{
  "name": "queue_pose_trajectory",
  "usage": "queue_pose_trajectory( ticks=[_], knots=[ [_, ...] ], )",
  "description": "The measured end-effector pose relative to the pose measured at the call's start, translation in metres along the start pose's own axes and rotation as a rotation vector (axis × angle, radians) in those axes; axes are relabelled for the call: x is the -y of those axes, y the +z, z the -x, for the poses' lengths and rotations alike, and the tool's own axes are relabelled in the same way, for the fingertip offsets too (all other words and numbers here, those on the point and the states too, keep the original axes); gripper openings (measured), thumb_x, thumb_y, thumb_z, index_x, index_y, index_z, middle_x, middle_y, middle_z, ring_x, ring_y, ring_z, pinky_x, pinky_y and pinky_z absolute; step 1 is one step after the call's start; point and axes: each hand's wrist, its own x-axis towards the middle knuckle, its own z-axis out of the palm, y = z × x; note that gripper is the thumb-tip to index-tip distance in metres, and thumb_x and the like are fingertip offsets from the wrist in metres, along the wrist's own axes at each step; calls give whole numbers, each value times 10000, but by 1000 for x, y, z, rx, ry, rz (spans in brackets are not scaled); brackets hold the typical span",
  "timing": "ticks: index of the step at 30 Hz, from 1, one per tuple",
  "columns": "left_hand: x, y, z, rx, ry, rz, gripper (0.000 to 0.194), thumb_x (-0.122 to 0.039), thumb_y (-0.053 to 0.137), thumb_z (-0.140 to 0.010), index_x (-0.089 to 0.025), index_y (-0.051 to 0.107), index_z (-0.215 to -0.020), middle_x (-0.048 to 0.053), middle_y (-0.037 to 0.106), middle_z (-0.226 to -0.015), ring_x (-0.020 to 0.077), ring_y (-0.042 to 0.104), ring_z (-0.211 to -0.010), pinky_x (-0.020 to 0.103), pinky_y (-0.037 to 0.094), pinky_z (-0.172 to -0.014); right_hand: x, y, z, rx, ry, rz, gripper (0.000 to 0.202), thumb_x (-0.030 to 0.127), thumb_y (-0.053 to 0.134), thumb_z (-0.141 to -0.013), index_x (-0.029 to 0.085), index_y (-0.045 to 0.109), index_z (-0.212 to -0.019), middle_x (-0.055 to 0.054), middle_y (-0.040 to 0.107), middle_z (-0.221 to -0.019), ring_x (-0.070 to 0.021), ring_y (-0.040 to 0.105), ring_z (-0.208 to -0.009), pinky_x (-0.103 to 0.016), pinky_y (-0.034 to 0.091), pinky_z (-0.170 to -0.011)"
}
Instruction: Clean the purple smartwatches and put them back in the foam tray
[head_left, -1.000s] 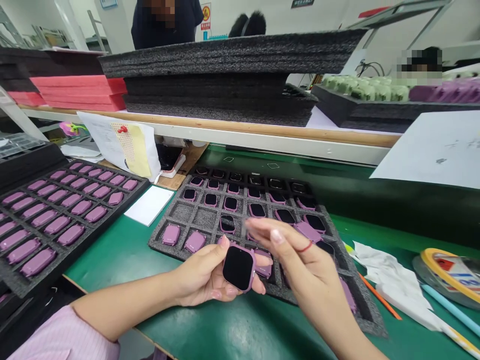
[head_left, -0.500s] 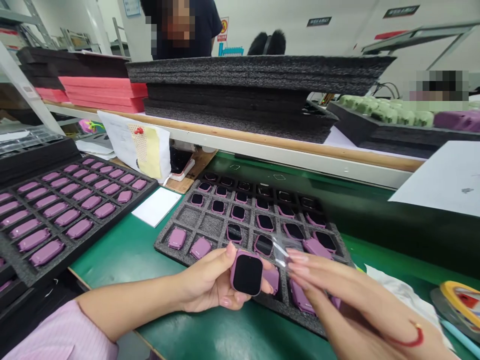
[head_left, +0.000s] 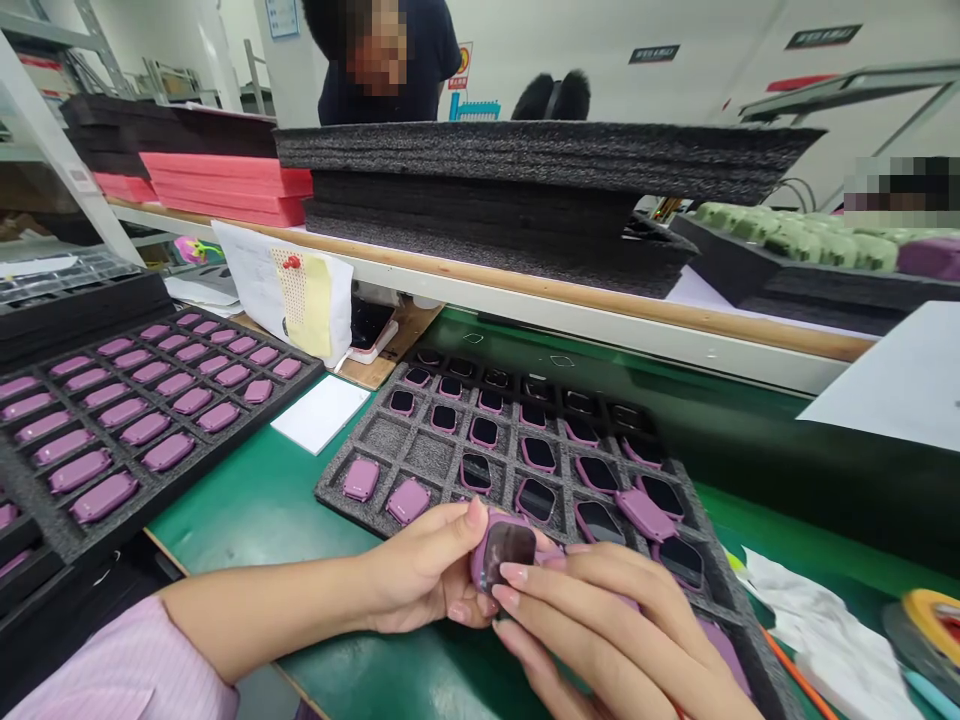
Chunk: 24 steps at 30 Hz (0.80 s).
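A purple watch case with a dark screen [head_left: 510,550] is held over the near edge of a black foam tray [head_left: 427,455]. My left hand [head_left: 442,565] grips its left side between thumb and fingers. From the right, my right hand [head_left: 600,630] reaches across, its fingertips touching the lower right of the screen. Whether those fingertips pinch a clear film is hard to make out. The tray's compartments hold many purple cases, most with the dark screen up; a purple case [head_left: 647,512] lies tilted across others, and two compartments at the left are bare.
At left stands another foam tray [head_left: 56,530] of purple cases. A white pad [head_left: 319,415] lies between the trays. White tissue [head_left: 825,620] and a yellow tape roll [head_left: 934,620] are at right. Stacked black foam [head_left: 525,155] fills the shelf; a person [head_left: 420,60] stands behind.
My right hand has moved left and down onto the screen of the held case; the clear film it held at the fingertips no longer shows distinctly. The person behind leans lower.
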Motion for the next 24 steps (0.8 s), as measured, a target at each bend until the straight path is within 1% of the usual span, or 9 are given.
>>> queue_pose_trajectory(
  ticks=[2,4,6,9,12,15,18,22,24],
  knots=[
    [1,0,0,-21,34,-55,588,-667,732,-752,-113,635,-924,-29,507,-621,25,354,-413,152,189,-360,-1,8,-2,-24,57,27,371,265,767,-829,194,674,-1181,-46,759,-919,-193,680,-826,-343,573,-816],
    [2,0,0,-40,59,-125,580,-674,727,-750,-123,598,-876,-37,506,-616,14,312,-397,160,165,-355,0,15,-4,-6,162,-9,501,364,725,-869,145,591,-1300,-60,700,-854,-178,641,-763,-316,569,-706],
    [2,0,-1,-59,70,-180,588,-673,750,-723,-126,590,-871,-18,549,-693,4,310,-408,166,156,-354,2,19,-6,16,251,-88,477,366,675,-907,146,560,-1314,-44,648,-825,-155,616,-730,-272,560,-642],
    [3,0,-1,-99,46,-140,584,-685,724,-745,-131,598,-882,0,583,-749,9,347,-420,165,149,-350,3,18,-8,9,312,-209,383,300,677,-899,198,558,-1248,-52,677,-962,-151,642,-843,-248,576,-720],
    [1,0,-2,-135,-16,-42,579,-703,679,-775,-146,595,-906,17,625,-753,44,465,-437,155,159,-334,1,14,-8,15,335,-248,420,302,712,-870,229,540,-1246,-52,688,-1094,-160,650,-985,-246,576,-828],
    [-2,1,-1,-81,-39,-43,589,-694,679,-780,-145,615,-982,37,670,-793,79,568,-459,150,171,-311,-3,13,-8,29,349,-237,420,316,723,-858,241,555,-1236,-45,678,-1097,-163,646,-1019,-251,570,-870],
    [-4,3,-1,-45,-36,-42,592,-688,679,-786,-131,638,-984,40,681,-788,72,567,-434,149,160,-295,-5,15,-7,38,350,-235,419,298,713,-863,250,558,-1249,-43,671,-1112,-161,643,-1033,-249,564,-881],
    [-5,6,-1,-92,-36,-13,571,-655,742,-745,-141,637,-969,27,677,-755,53,517,-409,143,161,-298,0,16,-8,42,333,-232,456,255,686,-879,243,533,-1309,-56,668,-1168,-164,630,-1077,-256,547,-916],
    [-5,6,-2,-111,-45,-13,584,-666,747,-729,-139,628,-950,30,671,-745,53,505,-413,145,147,-304,1,15,-9,47,312,-210,447,238,674,-880,236,542,-1307,-60,670,-1155,-166,633,-1070,-257,548,-904]
  ],
)
